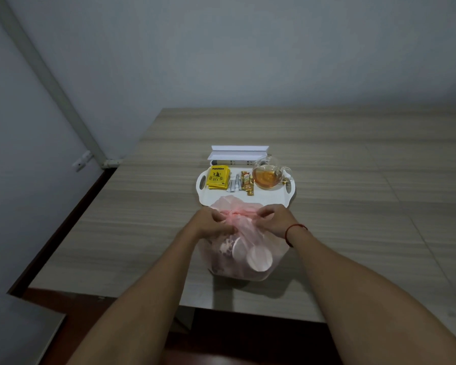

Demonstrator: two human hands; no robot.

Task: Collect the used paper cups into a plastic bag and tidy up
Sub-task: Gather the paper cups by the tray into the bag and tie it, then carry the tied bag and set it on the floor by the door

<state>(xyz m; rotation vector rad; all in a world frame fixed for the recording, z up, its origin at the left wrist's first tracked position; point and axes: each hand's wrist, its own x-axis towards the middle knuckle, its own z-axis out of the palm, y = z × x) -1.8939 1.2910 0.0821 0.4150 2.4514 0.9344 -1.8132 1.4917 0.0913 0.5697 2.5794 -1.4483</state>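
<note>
I'm seeing a white tray [269, 198] on the wood-grain worktop [353, 180]: yellow tea packets [218, 177], a few sachets [248, 183] beside them, a glass teapot [267, 177] of amber tea. White box [238, 153] just behind.

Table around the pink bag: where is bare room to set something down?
Bare table lies right of the tray and bag, and left of them. The tray's back half is crowded with packets and a teapot.

Both bare arms reach forward and angle in toward the middle. Left grip [213, 223] and right grip [272, 218] sit close together, fingers curled, each pinching the top of the plastic bag [258, 242].
</note>
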